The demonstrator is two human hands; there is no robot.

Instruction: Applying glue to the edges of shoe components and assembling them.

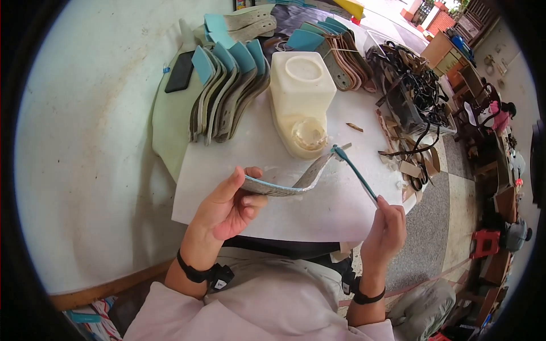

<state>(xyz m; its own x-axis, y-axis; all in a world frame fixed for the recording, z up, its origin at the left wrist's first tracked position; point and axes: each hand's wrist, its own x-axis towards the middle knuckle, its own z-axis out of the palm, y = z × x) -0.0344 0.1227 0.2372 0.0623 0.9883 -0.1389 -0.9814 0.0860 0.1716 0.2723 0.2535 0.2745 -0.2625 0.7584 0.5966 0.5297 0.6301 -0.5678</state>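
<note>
My left hand [227,207] pinches one end of a curved shoe insole [276,190], grey with a light blue edge, seen nearly edge-on above the table. In my right hand [385,228] is the lower end of a thin teal brush [356,175], held between thumb and fingers. The brush's head meets or overlaps the raised far end of the insole; whether they touch I cannot tell. Just beyond stands a cream plastic glue container [301,82] with a low round opening [308,133], its rim crusted with pale residue.
Stacked blue-and-grey insoles [232,94] lie behind left, near a black phone [180,72]. A banded bundle of insoles [341,59] sits behind right. A clear bin of dark straps [415,85] and leather scraps [412,169] line the right side. A wall [91,142] rises on the left.
</note>
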